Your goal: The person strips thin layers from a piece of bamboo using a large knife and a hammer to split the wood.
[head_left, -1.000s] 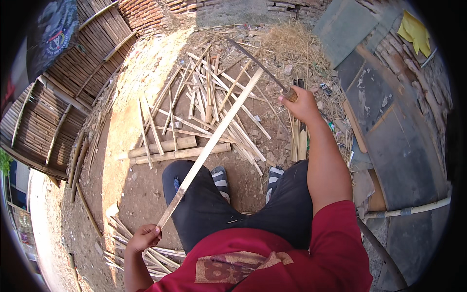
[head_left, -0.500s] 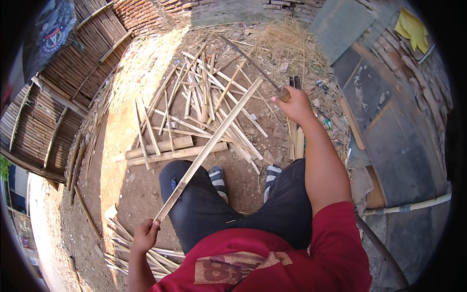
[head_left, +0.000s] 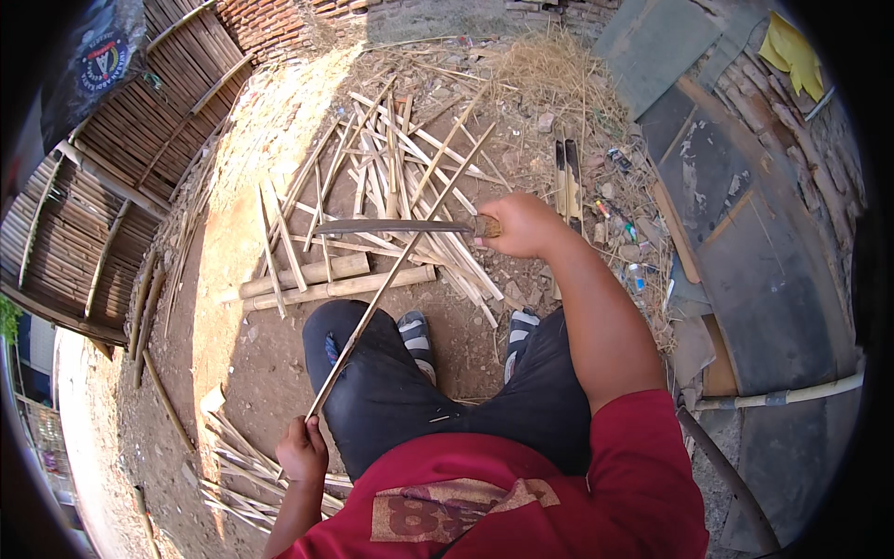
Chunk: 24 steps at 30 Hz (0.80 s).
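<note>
A long, thin bamboo strip (head_left: 369,315) slants up and away across my left thigh. My left hand (head_left: 303,450) is closed round its near end. My right hand (head_left: 521,224) grips a machete (head_left: 396,226) by its short wooden handle. The long dark blade points left and crosses the strip's upper part; whether it touches the strip I cannot tell. Beyond, a loose heap of split bamboo strips (head_left: 393,158) lies on the dirt. Two thicker bamboo poles (head_left: 349,291) rest side by side at the heap's near left.
More split strips (head_left: 244,470) lie beside my left hand. Two dark-ended bamboo halves (head_left: 567,186) lie beyond my right foot. A woven bamboo panel (head_left: 88,224) stands at left, dark boards (head_left: 773,289) at right. Dry straw (head_left: 559,74) and a brick wall (head_left: 279,33) are at the back.
The machete has swung from pointing up and away to lying level, pointing left, as my right hand moved left and nearer. The bamboo strip has turned edge-on; my left hand shifted slightly right.
</note>
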Motion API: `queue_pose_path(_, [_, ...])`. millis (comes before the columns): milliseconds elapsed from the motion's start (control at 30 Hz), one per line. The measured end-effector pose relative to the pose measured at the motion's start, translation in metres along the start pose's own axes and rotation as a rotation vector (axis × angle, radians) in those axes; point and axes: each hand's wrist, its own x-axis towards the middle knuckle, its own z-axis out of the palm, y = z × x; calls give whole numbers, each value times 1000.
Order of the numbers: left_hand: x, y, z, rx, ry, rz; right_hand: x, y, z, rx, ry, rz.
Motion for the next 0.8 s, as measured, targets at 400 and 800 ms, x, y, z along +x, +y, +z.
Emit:
queue_pose_path(400, [1,1,5,40,30,38,-2,-4,4,14,-72,-28])
queue_pose_path(800, [10,-34,-3,-122,48,-209,-12,131,-6,924,642,677])
